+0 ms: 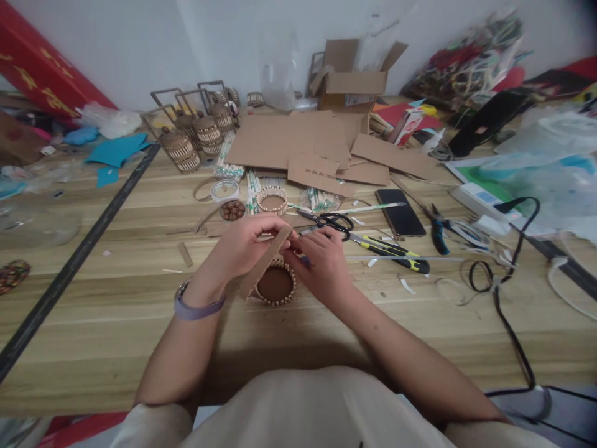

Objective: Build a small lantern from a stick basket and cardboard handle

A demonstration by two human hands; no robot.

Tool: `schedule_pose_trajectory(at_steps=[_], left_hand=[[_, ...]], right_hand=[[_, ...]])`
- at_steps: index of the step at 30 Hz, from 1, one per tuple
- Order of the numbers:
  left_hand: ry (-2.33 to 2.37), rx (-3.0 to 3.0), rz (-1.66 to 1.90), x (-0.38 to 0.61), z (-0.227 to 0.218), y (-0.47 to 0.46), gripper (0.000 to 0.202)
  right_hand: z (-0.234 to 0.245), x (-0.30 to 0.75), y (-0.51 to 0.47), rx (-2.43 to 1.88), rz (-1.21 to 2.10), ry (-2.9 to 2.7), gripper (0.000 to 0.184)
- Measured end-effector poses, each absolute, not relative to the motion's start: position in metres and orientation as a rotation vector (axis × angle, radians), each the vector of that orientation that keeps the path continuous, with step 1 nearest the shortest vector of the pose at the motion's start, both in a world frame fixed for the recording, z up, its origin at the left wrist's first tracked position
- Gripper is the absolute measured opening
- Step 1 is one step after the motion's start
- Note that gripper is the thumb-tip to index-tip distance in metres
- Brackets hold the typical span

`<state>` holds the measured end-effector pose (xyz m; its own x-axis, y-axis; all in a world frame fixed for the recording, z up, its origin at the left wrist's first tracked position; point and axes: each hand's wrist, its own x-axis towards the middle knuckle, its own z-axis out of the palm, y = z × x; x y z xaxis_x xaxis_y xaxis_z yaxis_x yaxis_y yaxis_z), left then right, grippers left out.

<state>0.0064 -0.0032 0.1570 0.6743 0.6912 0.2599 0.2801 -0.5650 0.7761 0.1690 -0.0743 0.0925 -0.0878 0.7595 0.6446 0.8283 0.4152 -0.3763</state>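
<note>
A narrow cardboard strip (267, 260) slants between my two hands above the table. My left hand (245, 244) is closed on it from the left, with the thumb and fingers near its upper end. The fingers of my right hand (324, 264) are bent and pinched against that same end; the fingertips are partly hidden. Just below the strip sits a round cardboard base (276, 285) ringed with short pale sticks, partly covered by the strip and my hands. A second stick-ringed base (272, 202) stands behind my hands.
Black scissors (333, 221), a yellow-black utility knife (392, 252), a phone (401, 213) and pliers (438, 230) lie to the right. Brown beads (232, 210) and a tape roll (224, 189) are behind my left hand. Cardboard sheets (284, 138) and small lanterns (180, 149) stand farther back.
</note>
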Motion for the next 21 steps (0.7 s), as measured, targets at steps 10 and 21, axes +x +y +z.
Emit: schedule_pose_trajectory(at_steps=[10,21], left_hand=[[0.938,1.899,0.939,-0.055,0.155,-0.044,0.041],[1.356,2.089,0.851,-0.056,0.166,-0.075,0.03]], right_hand=[[0.112,0.19,-0.069,-1.243,0.202,-1.767,0.024],[0.113,0.195,-0.067,-1.015,0.74,-1.611,0.014]])
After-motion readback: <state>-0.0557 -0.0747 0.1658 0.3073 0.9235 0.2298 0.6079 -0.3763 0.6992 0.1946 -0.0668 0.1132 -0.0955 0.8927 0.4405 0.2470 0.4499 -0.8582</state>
